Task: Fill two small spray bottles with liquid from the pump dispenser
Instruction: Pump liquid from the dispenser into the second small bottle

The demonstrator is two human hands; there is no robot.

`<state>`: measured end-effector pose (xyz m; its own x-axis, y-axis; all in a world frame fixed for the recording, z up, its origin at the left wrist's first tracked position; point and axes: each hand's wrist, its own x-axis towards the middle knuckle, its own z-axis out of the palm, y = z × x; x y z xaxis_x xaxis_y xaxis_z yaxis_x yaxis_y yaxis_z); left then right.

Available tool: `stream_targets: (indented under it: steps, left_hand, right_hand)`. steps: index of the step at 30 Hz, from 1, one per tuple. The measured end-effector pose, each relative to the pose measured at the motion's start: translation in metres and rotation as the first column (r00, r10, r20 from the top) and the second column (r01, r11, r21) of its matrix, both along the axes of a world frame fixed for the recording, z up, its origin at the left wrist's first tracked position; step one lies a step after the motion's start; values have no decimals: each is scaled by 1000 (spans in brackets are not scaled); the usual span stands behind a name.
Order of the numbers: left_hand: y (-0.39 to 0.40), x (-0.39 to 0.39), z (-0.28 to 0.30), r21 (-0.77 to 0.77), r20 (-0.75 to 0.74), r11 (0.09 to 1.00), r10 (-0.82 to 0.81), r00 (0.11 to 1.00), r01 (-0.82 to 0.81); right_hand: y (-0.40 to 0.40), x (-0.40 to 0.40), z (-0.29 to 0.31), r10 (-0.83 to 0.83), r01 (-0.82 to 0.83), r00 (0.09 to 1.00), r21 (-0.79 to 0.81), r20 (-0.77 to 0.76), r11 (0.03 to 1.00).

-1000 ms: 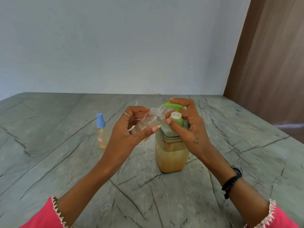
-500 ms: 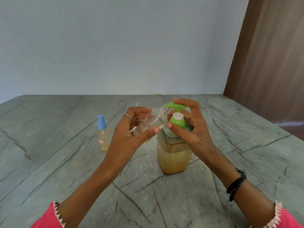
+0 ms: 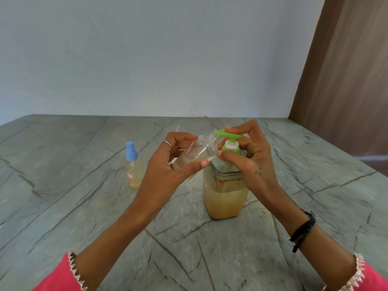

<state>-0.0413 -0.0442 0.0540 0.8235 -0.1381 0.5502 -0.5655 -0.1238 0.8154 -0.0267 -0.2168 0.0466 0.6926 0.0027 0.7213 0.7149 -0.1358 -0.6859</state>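
Observation:
A square pump dispenser [image 3: 225, 196] of amber liquid stands at the table's middle, with a green pump head [image 3: 228, 135]. My left hand [image 3: 168, 171] grips an uncapped clear spray bottle [image 3: 199, 151], tilted with its open neck against the pump's spout. A little pale liquid lies in it. My right hand [image 3: 249, 156] wraps the pump, fingers on top of the head and thumb at the green collar. A second small spray bottle [image 3: 132, 166], blue-capped and holding amber liquid, stands upright to the left, apart from both hands.
A grey veined stone table [image 3: 63, 206] runs back to a pale wall. A brown wooden panel [image 3: 346, 80] stands at the right. A thin white tube [image 3: 178, 129] pokes up behind my left hand.
The pump head has risen slightly under my right fingers. Both hands and the tilted bottle stay at the spout.

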Motion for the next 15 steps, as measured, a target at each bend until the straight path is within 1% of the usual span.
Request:
stream_targets:
  steps: [2,5,9,15]
  left_hand:
    - [0,0,0,-6,-2,1000,-1,1000,1]
    - [0,1,-1,-8,6,1000,2,1000,-2]
    - [0,1,-3,-16,11,1000,14,1000,-14]
    - [-1,1,-2,-30,10,999,13,1000,-12]
  right_hand:
    - [-1,0,1,5,-5,1000,-25,-9,1000]
    - [-2,0,0,-8,7,1000,-113,-6,994]
    - [-2,-3,-2,-32,34,999,-98,20,995]
    - [-4,0,0,-21,33,997,-175,70,984]
